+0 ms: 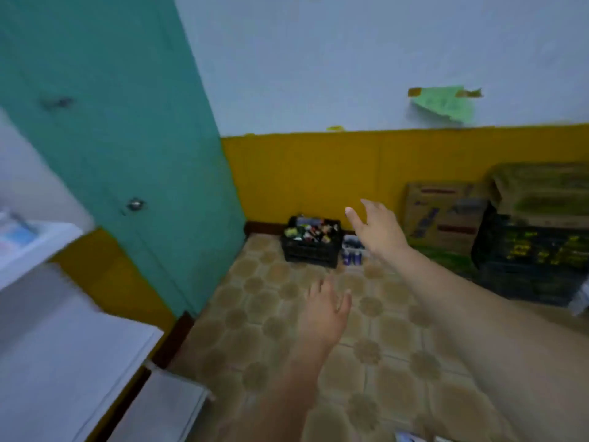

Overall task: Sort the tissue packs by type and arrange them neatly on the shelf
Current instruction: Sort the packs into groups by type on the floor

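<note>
Both of my hands are stretched out over the tiled floor and hold nothing. My left hand (325, 309) hangs lower, near the middle of the view, with its fingers loosely apart. My right hand (376, 228) is raised higher and farther out, fingers spread, in front of a black crate (310, 252). The white shelf (38, 247) runs along the left edge; blurred pale packs (14, 234) lie on its upper level. A small white and purple pack (352, 250) stands on the floor beside the crate. The picture is blurred by motion.
A teal door (121, 138) stands open at left. The black crate holds several small colourful items. Cardboard boxes (446, 218) and a large dark crate (535, 263) are stacked against the yellow wall at right. The patterned floor tiles (366, 362) fill the foreground.
</note>
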